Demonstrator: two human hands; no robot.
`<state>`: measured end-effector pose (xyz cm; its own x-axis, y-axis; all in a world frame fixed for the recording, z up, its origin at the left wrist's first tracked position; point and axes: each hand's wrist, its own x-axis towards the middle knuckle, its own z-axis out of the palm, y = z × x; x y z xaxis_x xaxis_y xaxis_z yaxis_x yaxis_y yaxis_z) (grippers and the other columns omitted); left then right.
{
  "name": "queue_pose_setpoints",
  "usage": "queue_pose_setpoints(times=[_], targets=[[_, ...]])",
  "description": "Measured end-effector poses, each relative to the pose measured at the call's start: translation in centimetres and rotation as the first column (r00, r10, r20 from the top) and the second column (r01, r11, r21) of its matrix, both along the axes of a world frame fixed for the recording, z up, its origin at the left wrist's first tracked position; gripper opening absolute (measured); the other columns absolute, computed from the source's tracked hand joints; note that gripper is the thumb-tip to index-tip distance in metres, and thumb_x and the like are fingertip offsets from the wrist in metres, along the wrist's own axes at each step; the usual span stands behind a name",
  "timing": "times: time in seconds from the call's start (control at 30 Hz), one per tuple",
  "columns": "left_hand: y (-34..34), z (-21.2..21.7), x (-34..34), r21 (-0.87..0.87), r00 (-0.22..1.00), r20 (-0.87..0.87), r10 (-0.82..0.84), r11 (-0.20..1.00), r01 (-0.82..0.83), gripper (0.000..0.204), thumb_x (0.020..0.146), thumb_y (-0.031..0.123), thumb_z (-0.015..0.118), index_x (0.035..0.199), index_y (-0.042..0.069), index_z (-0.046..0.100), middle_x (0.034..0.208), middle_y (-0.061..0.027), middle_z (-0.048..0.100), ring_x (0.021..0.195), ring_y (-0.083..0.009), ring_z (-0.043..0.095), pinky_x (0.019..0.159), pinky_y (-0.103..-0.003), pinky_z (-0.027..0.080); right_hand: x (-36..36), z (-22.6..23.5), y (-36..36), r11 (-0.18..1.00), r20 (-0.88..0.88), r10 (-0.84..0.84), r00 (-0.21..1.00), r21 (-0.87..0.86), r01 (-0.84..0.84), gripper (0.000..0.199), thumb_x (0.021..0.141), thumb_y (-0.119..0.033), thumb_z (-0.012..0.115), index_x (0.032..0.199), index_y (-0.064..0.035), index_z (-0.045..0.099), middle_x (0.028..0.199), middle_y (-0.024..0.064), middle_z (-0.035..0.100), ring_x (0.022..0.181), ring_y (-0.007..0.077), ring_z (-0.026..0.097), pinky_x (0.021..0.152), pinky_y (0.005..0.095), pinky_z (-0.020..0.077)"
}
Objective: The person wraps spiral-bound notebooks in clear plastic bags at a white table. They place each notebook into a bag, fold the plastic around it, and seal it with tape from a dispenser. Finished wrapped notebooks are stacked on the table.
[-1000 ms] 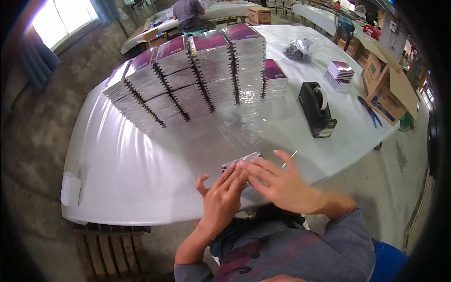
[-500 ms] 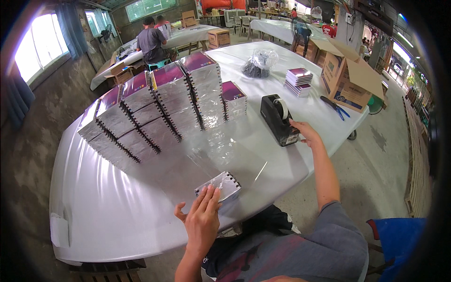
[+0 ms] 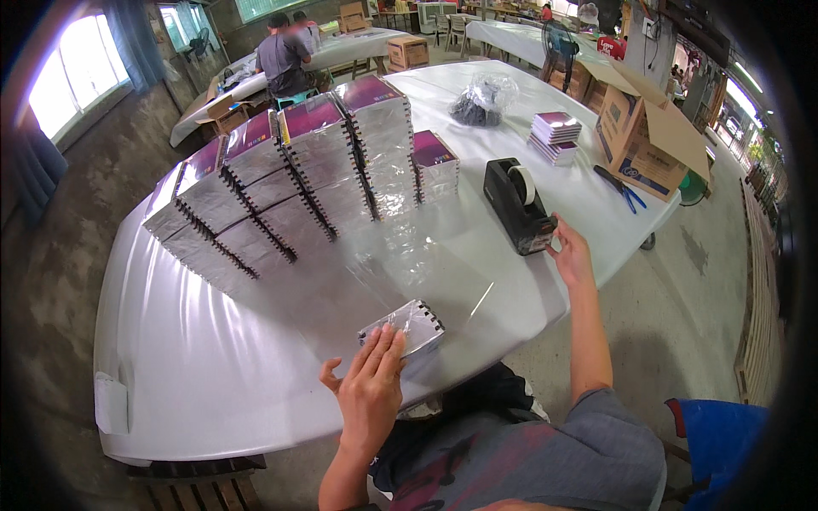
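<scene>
My left hand (image 3: 371, 373) lies with its fingers stretched flat on top of a small stack of spiral-bound notebooks (image 3: 419, 325) in clear plastic wrap, near the table's front edge. Black coil bindings show at the stack's right end. To the right stands a black tape dispenser (image 3: 511, 213) with a roll of tape (image 3: 522, 183) in it. My right hand (image 3: 573, 251) is at the dispenser's near end, thumb and fingers curled together beside its edge. Whether a strip of clear tape is between them is too small to make out.
Tall rows of wrapped notebooks (image 3: 281, 183) with purple covers fill the table's left and middle. Beyond are a clear plastic bag with dark contents (image 3: 481, 104), a small notebook pile (image 3: 555, 136), blue-handled pliers (image 3: 622, 189) and an open cardboard box (image 3: 635, 145). A person (image 3: 285, 60) sits behind.
My right hand has drawn slightly back to the right from the dispenser's end. My left hand stays on the wrapped stack. The whole view has shifted a little.
</scene>
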<state>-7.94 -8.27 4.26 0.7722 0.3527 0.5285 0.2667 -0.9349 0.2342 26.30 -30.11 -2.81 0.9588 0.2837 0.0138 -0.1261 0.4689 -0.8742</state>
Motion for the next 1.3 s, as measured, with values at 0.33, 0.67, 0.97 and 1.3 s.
queue_pose_setpoints(times=[0.33, 0.67, 0.97, 1.3], targets=[[-0.1, 0.3, 0.2, -0.056, 0.996, 0.063, -0.065, 0.996, 0.068, 0.038, 0.073, 0.010, 0.073, 0.110, 0.015, 0.068, 0.107, -0.0014, 0.063, 0.102, -0.0207, 0.059, 0.079, -0.033, 0.040, -2.8, -1.2, -3.8, 0.001, 0.880, 0.201, 0.431, -0.440, 0.898, 0.013, 0.079, -0.012, 0.069, 0.092, -0.0116, 0.069, 0.090, 0.0005, 0.068, 0.086, 0.0159, 0.061, 0.088, 0.0341, 0.0390], [0.3, -1.1, 0.3, -0.052, 0.977, 0.171, -0.125, 0.989, 0.136, 0.044, 0.072, 0.006, 0.072, 0.116, 0.011, 0.063, 0.101, -0.0028, 0.061, 0.101, -0.0217, 0.057, 0.082, -0.036, 0.042, -15.0, 6.9, 6.0, 0.903, 0.488, 0.322, 0.811, -0.415, -0.108, 0.006, 0.082, -0.009, 0.068, 0.084, -0.0032, 0.071, 0.073, 0.0045, 0.068, 0.060, 0.0073, 0.056, 0.053, 0.0242, 0.0410], [1.3, -3.0, 0.4, -0.122, 0.917, 0.352, -0.186, 0.963, 0.242, 0.070, 0.074, 0.004, 0.072, 0.135, 0.003, 0.038, 0.106, -0.0116, 0.062, 0.099, -0.0273, 0.060, 0.083, -0.039, 0.045, -23.2, 7.8, 11.8, 0.770, -0.110, 0.571, 0.813, -0.273, -0.578, 0.027, 0.088, -0.022, 0.066, 0.077, 0.0023, 0.069, 0.062, 0.0082, 0.064, 0.039, 0.0071, 0.048, 0.033, 0.0194, 0.0326], [1.3, -1.2, 0.2, -0.069, 0.950, 0.205, -0.234, 0.965, 0.253, 0.046, 0.075, 0.002, 0.065, 0.120, 0.007, 0.060, 0.100, -0.0071, 0.060, 0.099, -0.0250, 0.059, 0.082, -0.038, 0.045, -24.1, 5.6, 11.9, 0.832, -0.084, 0.499, 0.862, -0.231, -0.504, 0.027, 0.087, -0.022, 0.068, 0.079, 0.0039, 0.070, 0.068, 0.0092, 0.067, 0.050, 0.0096, 0.059, 0.038, 0.0210, 0.0429]])
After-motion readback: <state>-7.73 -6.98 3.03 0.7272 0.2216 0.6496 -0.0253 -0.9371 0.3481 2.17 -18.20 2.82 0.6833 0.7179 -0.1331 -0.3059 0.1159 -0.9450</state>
